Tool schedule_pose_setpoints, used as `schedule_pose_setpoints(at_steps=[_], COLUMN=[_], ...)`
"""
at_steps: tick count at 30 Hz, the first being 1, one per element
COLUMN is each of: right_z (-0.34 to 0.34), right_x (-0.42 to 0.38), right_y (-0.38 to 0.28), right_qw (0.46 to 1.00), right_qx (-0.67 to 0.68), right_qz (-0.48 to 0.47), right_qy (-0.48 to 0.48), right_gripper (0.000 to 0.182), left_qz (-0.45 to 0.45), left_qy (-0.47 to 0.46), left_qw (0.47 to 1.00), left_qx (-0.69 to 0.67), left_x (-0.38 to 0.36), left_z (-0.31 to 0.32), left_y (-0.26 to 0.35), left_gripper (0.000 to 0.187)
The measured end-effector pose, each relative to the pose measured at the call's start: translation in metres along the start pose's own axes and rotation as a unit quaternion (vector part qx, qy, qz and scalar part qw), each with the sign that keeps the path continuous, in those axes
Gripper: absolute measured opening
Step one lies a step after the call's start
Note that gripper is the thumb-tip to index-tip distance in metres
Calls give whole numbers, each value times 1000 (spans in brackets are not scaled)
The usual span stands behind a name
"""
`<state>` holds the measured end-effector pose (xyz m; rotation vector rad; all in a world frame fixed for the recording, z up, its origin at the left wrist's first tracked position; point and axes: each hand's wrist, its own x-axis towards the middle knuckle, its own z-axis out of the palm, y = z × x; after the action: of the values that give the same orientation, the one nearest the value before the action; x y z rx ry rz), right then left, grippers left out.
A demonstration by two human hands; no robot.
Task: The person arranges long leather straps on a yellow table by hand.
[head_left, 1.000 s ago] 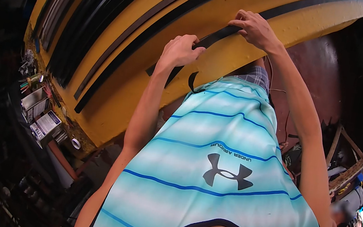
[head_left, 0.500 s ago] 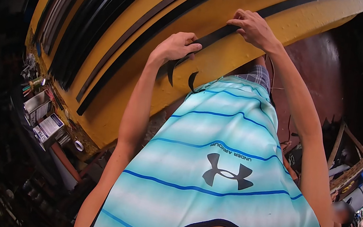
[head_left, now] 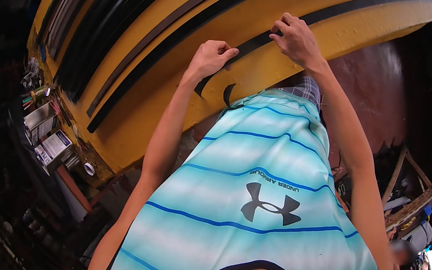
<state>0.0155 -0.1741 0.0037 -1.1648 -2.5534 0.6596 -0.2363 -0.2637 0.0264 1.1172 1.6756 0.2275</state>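
A long flat black strip (head_left: 254, 44) lies along the near side of the yellow table (head_left: 129, 147). My left hand (head_left: 212, 60) is closed over its left part, thumb and fingers pinched at the strip. Farther right along the same strip, my right hand (head_left: 295, 39) has its fingers curled, with thumb and forefinger close together at the strip's edge. Exactly how each fingertip meets the strip is partly hidden. Just below my left hand, a short curled black piece (head_left: 228, 94) rests near the table's front edge.
More long strips lie across the table: a black one (head_left: 150, 71), a brown one (head_left: 145, 44) and a bundle of black ones (head_left: 107, 21). Boxes (head_left: 55, 143) and a white roll (head_left: 89, 169) sit off the left end. A wooden frame (head_left: 414, 206) and another person's blurred head (head_left: 403, 252) are at right.
My right hand has turned and its fingers have curled more. My left hand has shifted slightly right, and the strip's left end looks less bent. The view has moved slightly.
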Motion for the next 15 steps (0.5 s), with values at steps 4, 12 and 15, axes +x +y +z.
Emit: schedule_pose_setpoints(at_steps=[4,12,15], right_z=[13,15,17], right_x=[1,5,5], right_y=[0,0,0], right_qw=[999,993,991], right_qx=[51,102,104], right_qz=[16,58,73], right_qy=[-6,27,30], right_gripper=[23,40,41], left_qz=[21,-5,-5], left_qy=[22,27,33], left_qw=[999,997,996], left_qx=[28,68,84], left_x=[1,4,4], left_z=[1,5,6], left_y=[-2,-5,-6], left_gripper=[36,41,44])
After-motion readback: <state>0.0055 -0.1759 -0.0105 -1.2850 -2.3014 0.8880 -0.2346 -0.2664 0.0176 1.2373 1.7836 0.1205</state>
